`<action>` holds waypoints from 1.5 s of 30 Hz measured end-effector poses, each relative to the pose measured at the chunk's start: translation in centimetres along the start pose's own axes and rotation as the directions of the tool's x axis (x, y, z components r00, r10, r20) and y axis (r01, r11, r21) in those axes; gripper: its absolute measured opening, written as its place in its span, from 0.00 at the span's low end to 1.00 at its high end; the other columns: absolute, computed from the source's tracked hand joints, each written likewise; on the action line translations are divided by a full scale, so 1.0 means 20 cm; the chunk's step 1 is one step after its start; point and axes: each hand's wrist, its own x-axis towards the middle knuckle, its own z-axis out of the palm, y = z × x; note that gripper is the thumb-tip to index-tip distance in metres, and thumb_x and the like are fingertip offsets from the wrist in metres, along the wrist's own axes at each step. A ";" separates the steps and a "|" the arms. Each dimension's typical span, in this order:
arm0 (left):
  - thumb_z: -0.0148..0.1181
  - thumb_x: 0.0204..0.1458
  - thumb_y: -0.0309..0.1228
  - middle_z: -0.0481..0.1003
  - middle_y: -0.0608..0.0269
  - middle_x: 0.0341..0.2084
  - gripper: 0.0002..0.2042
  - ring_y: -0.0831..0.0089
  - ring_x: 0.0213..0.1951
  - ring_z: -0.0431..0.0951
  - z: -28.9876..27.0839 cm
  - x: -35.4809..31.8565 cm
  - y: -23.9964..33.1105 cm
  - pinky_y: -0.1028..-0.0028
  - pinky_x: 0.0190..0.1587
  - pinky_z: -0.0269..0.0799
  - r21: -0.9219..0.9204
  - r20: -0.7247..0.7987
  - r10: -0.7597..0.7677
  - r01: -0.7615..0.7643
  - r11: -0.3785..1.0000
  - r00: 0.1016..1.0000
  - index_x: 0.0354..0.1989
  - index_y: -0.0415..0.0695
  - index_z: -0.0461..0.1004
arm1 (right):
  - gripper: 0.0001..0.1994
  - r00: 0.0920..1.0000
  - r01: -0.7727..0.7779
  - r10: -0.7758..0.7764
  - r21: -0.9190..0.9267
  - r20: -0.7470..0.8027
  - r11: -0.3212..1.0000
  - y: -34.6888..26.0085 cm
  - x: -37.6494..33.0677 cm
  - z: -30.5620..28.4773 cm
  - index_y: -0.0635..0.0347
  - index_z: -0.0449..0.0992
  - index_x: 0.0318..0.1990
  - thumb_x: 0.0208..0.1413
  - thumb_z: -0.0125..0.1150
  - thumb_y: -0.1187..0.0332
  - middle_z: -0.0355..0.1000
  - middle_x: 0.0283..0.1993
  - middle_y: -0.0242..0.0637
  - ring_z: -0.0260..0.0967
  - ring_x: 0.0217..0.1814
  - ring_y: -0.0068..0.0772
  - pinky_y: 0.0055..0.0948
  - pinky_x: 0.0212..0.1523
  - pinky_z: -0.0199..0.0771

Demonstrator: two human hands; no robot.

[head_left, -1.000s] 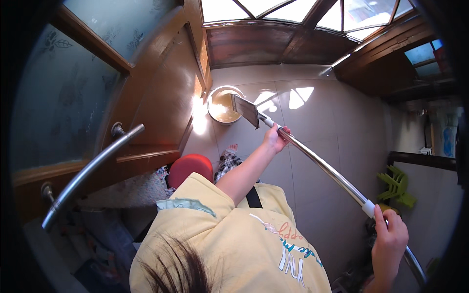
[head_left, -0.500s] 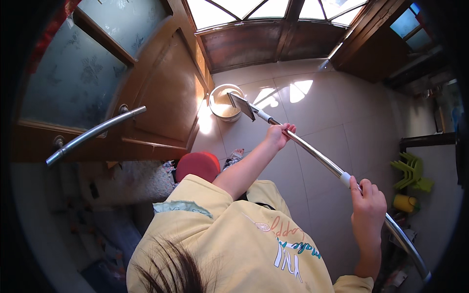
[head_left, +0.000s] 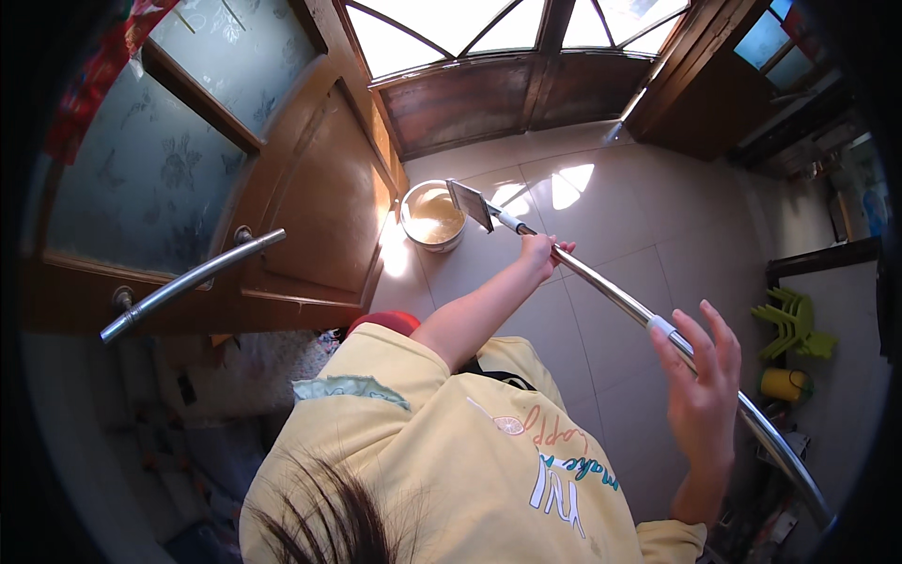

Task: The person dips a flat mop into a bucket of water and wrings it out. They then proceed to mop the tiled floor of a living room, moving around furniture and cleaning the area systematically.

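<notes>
A flat mop with a long silvery pole (head_left: 608, 289) runs from near the middle down to the lower right. Its rectangular head (head_left: 470, 205) is raised beside a white bucket (head_left: 440, 247), which has brownish liquid in it. My left hand (head_left: 540, 256) is closed round the pole just behind the head. Farther down, by a pale collar on the pole, my right hand (head_left: 703, 385) is open, its fingers stretched and apart. The thumb side lies against or very near the pole; I cannot tell whether it touches.
A brown wooden door (head_left: 310, 207) with frosted panes and a curved metal handle (head_left: 193, 285) stands at the left. Glazed double doors (head_left: 536, 94) close off the far side of the tiled floor (head_left: 620, 207). Green plastic stools (head_left: 794, 324) and a yellow pail (head_left: 785, 383) are at the right.
My right hand has loosened from the pole and its fingers have spread. The mop head has shifted slightly right and down, away from over the bucket. The red round seat is now mostly hidden.
</notes>
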 end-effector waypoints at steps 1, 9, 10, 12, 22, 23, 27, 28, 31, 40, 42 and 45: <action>0.34 0.45 0.18 0.55 0.53 0.27 0.11 0.65 0.26 0.64 0.02 -0.01 0.02 0.64 0.32 0.72 0.008 -0.002 0.009 -0.009 1.000 1.000 0.37 0.32 0.44 | 0.12 0.999 0.035 -0.033 0.083 -0.036 0.996 -0.01 0.00 -0.01 0.54 0.72 0.33 0.36 0.53 0.77 0.63 0.39 0.34 0.58 0.46 0.37 0.34 0.39 0.63; 0.33 0.45 0.16 0.54 0.53 0.29 0.13 0.66 0.27 0.63 0.03 0.02 0.12 0.65 0.34 0.72 -0.098 -0.022 0.117 -0.119 0.988 0.993 0.40 0.33 0.42 | 0.06 0.971 0.122 -0.018 0.431 -0.237 0.894 -0.07 -0.17 0.03 0.57 0.73 0.27 0.38 0.55 0.72 0.67 0.29 0.36 0.66 0.34 0.35 0.29 0.30 0.67; 0.33 0.45 0.16 0.54 0.53 0.29 0.13 0.66 0.27 0.63 0.04 0.01 0.12 0.65 0.34 0.72 -0.115 -0.032 0.115 -0.118 0.986 0.993 0.40 0.33 0.43 | 0.05 0.965 0.065 0.063 0.461 -0.255 0.885 -0.07 -0.21 0.03 0.57 0.73 0.27 0.39 0.55 0.71 0.67 0.28 0.36 0.66 0.33 0.35 0.28 0.29 0.67; 0.32 0.45 0.16 0.54 0.53 0.29 0.13 0.66 0.27 0.63 0.07 0.00 0.11 0.66 0.34 0.72 -0.143 -0.042 0.103 -0.108 0.984 0.994 0.40 0.33 0.43 | 0.11 0.894 -0.242 0.425 0.646 -0.141 0.724 -0.07 -0.30 0.01 0.59 0.71 0.30 0.42 0.54 0.62 0.67 0.29 0.38 0.66 0.32 0.32 0.26 0.28 0.68; 0.33 0.45 0.15 0.55 0.53 0.28 0.09 0.68 0.24 0.63 -0.03 -0.06 0.04 0.66 0.31 0.70 -0.136 -0.086 0.082 -0.093 0.986 0.993 0.35 0.37 0.46 | 0.24 0.545 -0.006 0.817 0.973 -0.189 0.229 0.06 -0.30 0.09 0.58 0.65 0.36 0.41 0.49 0.46 0.64 0.38 0.40 0.63 0.44 0.37 0.32 0.47 0.59; 0.34 0.45 0.16 0.55 0.54 0.27 0.09 0.68 0.24 0.63 -0.03 -0.07 0.04 0.66 0.31 0.70 -0.129 -0.090 0.077 -0.089 0.988 0.993 0.34 0.37 0.46 | 0.18 0.554 0.007 0.819 0.985 -0.145 0.170 0.07 -0.31 0.08 0.56 0.65 0.30 0.44 0.48 0.50 0.64 0.32 0.38 0.64 0.39 0.34 0.31 0.45 0.60; 0.36 0.45 0.19 0.57 0.55 0.26 0.08 0.67 0.24 0.65 -0.07 -0.09 0.04 0.67 0.32 0.70 -0.112 -0.066 0.065 -0.072 0.991 0.996 0.33 0.37 0.47 | 0.15 0.594 0.130 0.793 0.989 -0.133 0.068 0.04 -0.27 0.07 0.52 0.57 0.14 0.49 0.45 0.60 0.55 0.15 0.30 0.59 0.22 0.23 0.24 0.34 0.62; 0.37 0.47 0.21 0.57 0.56 0.25 0.08 0.67 0.24 0.65 -0.12 -0.05 0.04 0.67 0.33 0.70 -0.115 -0.030 0.061 -0.064 0.991 0.998 0.33 0.37 0.47 | 0.16 0.612 0.187 0.777 0.981 -0.148 0.040 0.03 -0.26 0.07 0.52 0.56 0.14 0.50 0.45 0.60 0.54 0.14 0.29 0.56 0.20 0.21 0.22 0.32 0.61; 0.36 0.50 0.32 0.59 0.55 0.25 0.12 0.65 0.26 0.66 -0.14 -0.07 0.07 0.67 0.35 0.69 -0.213 -0.015 -0.024 0.020 0.977 1.000 0.36 0.36 0.48 | 0.18 0.638 0.323 0.744 0.946 -0.199 -0.024 0.00 -0.27 0.07 0.51 0.53 0.11 0.52 0.42 0.61 0.49 0.10 0.25 0.45 0.14 0.17 0.18 0.23 0.54; 0.22 0.51 0.47 0.61 0.43 0.35 0.23 0.55 0.35 0.68 -0.21 0.02 0.20 0.57 0.41 0.65 -0.397 0.033 -0.100 0.105 0.912 0.994 0.42 0.37 0.47 | 0.22 0.440 0.459 0.882 0.886 -0.168 -0.061 -0.05 -0.26 0.03 0.50 0.48 0.10 0.51 0.38 0.53 0.44 0.10 0.23 0.41 0.14 0.16 0.16 0.25 0.51; 0.22 0.51 0.46 0.61 0.43 0.35 0.22 0.54 0.36 0.67 -0.23 0.05 0.20 0.57 0.41 0.65 -0.414 0.006 -0.123 0.115 0.903 0.992 0.40 0.36 0.48 | 0.22 0.380 0.451 0.915 0.891 -0.135 -0.056 -0.07 -0.24 0.01 0.50 0.47 0.10 0.51 0.38 0.53 0.43 0.10 0.23 0.41 0.15 0.16 0.16 0.26 0.50; 0.23 0.51 0.45 0.61 0.43 0.36 0.22 0.52 0.38 0.66 -0.26 0.08 0.22 0.56 0.42 0.64 -0.429 -0.048 -0.114 0.083 0.900 0.992 0.37 0.35 0.49 | 0.21 0.298 0.461 0.952 0.883 -0.067 -0.082 -0.08 -0.21 -0.04 0.51 0.47 0.11 0.52 0.41 0.57 0.44 0.12 0.24 0.42 0.17 0.17 0.16 0.29 0.49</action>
